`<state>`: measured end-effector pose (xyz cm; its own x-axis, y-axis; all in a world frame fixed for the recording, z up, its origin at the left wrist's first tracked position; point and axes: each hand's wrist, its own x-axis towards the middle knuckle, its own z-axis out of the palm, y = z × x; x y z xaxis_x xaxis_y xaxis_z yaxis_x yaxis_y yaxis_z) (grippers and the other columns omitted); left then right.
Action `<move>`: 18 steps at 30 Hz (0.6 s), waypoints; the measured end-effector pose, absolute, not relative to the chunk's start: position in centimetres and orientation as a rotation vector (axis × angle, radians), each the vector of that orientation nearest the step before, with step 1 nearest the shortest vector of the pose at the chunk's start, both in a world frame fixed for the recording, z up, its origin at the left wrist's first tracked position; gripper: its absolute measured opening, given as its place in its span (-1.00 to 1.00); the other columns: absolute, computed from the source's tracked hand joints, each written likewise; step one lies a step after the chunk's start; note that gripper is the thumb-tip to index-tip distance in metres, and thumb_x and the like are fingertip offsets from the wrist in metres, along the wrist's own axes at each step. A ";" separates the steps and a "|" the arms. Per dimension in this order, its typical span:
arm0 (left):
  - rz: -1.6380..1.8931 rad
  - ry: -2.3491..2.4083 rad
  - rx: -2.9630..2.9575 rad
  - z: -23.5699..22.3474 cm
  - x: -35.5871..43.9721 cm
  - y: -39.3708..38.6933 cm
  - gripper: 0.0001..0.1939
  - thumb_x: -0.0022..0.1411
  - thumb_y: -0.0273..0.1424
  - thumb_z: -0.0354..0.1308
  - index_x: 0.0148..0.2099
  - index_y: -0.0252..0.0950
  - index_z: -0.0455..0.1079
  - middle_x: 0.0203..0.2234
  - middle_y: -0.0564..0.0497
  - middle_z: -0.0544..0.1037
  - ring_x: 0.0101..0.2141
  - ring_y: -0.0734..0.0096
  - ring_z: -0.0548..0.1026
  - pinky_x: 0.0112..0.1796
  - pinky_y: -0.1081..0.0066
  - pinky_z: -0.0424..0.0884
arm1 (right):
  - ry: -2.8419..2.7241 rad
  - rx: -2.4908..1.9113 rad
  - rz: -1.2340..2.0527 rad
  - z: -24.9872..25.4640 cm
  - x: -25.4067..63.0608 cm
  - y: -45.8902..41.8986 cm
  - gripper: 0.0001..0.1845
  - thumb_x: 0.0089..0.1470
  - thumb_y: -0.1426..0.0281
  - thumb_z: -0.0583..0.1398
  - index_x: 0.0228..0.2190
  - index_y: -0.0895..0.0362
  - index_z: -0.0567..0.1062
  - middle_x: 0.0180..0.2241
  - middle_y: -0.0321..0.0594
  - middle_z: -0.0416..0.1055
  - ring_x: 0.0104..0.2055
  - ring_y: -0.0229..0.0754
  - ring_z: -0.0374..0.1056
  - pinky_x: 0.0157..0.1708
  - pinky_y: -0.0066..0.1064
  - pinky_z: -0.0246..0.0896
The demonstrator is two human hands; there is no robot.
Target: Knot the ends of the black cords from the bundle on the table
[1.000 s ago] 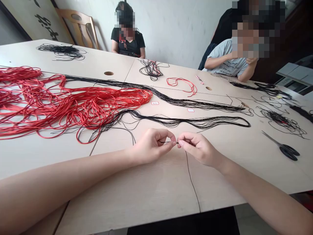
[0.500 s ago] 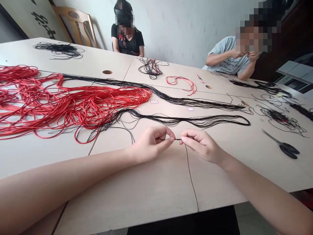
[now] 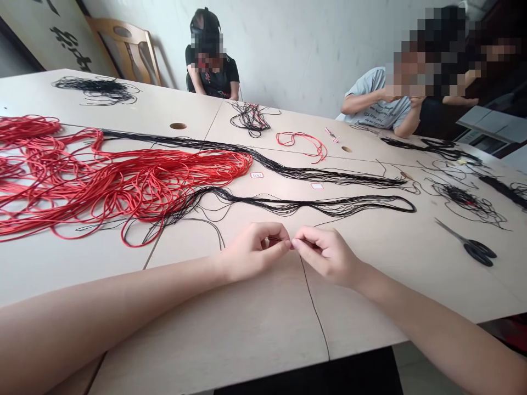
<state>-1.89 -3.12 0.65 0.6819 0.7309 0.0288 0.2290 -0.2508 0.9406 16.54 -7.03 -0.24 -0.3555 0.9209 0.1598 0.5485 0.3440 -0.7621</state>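
My left hand (image 3: 255, 250) and my right hand (image 3: 326, 254) meet above the pale wooden table (image 3: 230, 323), their fingertips touching. Both pinch a thin black cord (image 3: 315, 310), and the fingers hide the part between them. Below the hands, the cord runs down across the tabletop and over the near edge. A long bundle of black cords (image 3: 313, 206) lies just beyond my hands, and a mass of red cords (image 3: 135, 181) lies beyond my left hand.
Black-handled scissors (image 3: 473, 249) lie to the right. Further black cords (image 3: 461, 197), a small red loop (image 3: 300, 144) and small white labels (image 3: 317, 186) lie on the table. Two co-workers (image 3: 212, 57) (image 3: 379, 96) sit at the far side.
My hands have closed together until the fingertips touch, hiding the short cord section visible between them earlier. The whole view has shifted slightly.
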 end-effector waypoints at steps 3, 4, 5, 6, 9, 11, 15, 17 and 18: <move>0.608 0.763 1.792 0.5 -2.0 -2.9 -0.81 0.15 -0.38 0.00 -0.45 -0.37 0.29 -0.61 0.14 0.24 -0.57 0.59 0.12 -0.53 0.51 0.09 | -2.007 -1.282 0.840 -0.4 16.2 -7.1 -0.77 0.15 0.33 0.05 -0.51 0.14 0.30 -0.65 -0.41 -0.01 -0.61 -0.39 -0.11 -0.62 -0.49 -0.18; 0.621 0.767 1.784 0.5 -2.0 -2.9 -0.83 0.14 -0.39 0.00 -0.46 -0.36 0.28 -0.62 0.14 0.23 -0.56 0.58 0.13 -0.52 0.50 0.10 | -1.991 -1.285 0.856 -0.4 16.2 -7.1 -0.75 0.14 0.31 0.05 -0.53 0.14 0.28 -0.65 -0.41 -0.01 -0.61 -0.39 -0.11 -0.62 -0.49 -0.18; 0.631 0.770 1.775 0.5 -2.0 -2.8 -0.84 0.13 -0.41 0.00 -0.46 -0.36 0.27 -0.62 0.14 0.23 -0.55 0.58 0.13 -0.51 0.50 0.10 | -1.970 -1.289 0.869 -0.4 16.1 -7.1 -0.72 0.14 0.30 0.06 -0.56 0.14 0.24 -0.65 -0.41 -0.03 -0.61 -0.39 -0.12 -0.62 -0.49 -0.19; 0.635 0.773 1.766 0.5 -2.1 -2.8 -0.85 0.13 -0.42 -0.01 -0.47 -0.35 0.26 -0.63 0.15 0.21 -0.55 0.58 0.13 -0.51 0.50 0.09 | -1.945 -1.294 0.880 -0.5 16.1 -7.1 -0.67 0.14 0.29 0.07 -0.60 0.14 0.19 -0.65 -0.41 -0.05 -0.61 -0.40 -0.14 -0.62 -0.49 -0.21; 0.611 0.780 1.745 0.6 -2.1 -2.9 -0.86 0.12 -0.44 -0.01 -0.47 -0.35 0.26 -0.66 0.16 0.19 -0.57 0.58 0.12 -0.53 0.51 0.07 | -1.872 -1.298 0.899 -0.7 16.0 -7.0 -0.55 0.13 0.24 0.08 -0.66 0.13 0.02 -0.66 -0.41 -0.14 -0.61 -0.40 -0.18 -0.62 -0.47 -0.25; 0.594 0.793 1.740 0.6 -2.2 -2.9 -0.86 0.11 -0.43 -0.02 -0.47 -0.35 0.27 -0.66 0.16 0.21 -0.57 0.58 0.13 -0.53 0.50 0.07 | -1.838 -1.297 0.913 -0.9 15.9 -6.8 -0.50 0.12 0.21 0.08 -0.66 0.12 -0.04 -0.66 -0.41 -0.18 -0.60 -0.40 -0.21 -0.62 -0.46 -0.27; 0.591 0.825 1.725 0.7 -2.1 -2.9 -0.84 0.08 -0.41 -0.01 -0.51 -0.34 0.25 -0.67 0.16 0.20 -0.58 0.57 0.14 -0.53 0.50 0.07 | -1.797 -1.283 0.905 -1.3 15.4 -6.6 -0.45 0.11 0.17 0.09 -0.67 0.12 -0.09 -0.66 -0.41 -0.23 -0.60 -0.40 -0.25 -0.61 -0.45 -0.31; 0.588 0.842 1.719 0.6 -2.1 -2.8 -0.85 0.06 -0.41 0.00 -0.53 -0.33 0.24 -0.68 0.16 0.20 -0.58 0.56 0.15 -0.53 0.50 0.08 | -1.790 -1.268 0.881 -1.5 15.1 -6.5 -0.45 0.11 0.17 0.09 -0.67 0.12 -0.10 -0.66 -0.41 -0.24 -0.61 -0.40 -0.25 -0.61 -0.45 -0.32; 0.584 0.850 1.719 0.6 -2.1 -2.7 -0.85 0.05 -0.41 0.00 -0.53 -0.33 0.24 -0.68 0.16 0.21 -0.58 0.56 0.16 -0.53 0.50 0.08 | -1.797 -1.258 0.864 -1.5 14.9 -6.5 -0.45 0.11 0.17 0.08 -0.68 0.12 -0.10 -0.66 -0.41 -0.24 -0.61 -0.40 -0.25 -0.61 -0.45 -0.33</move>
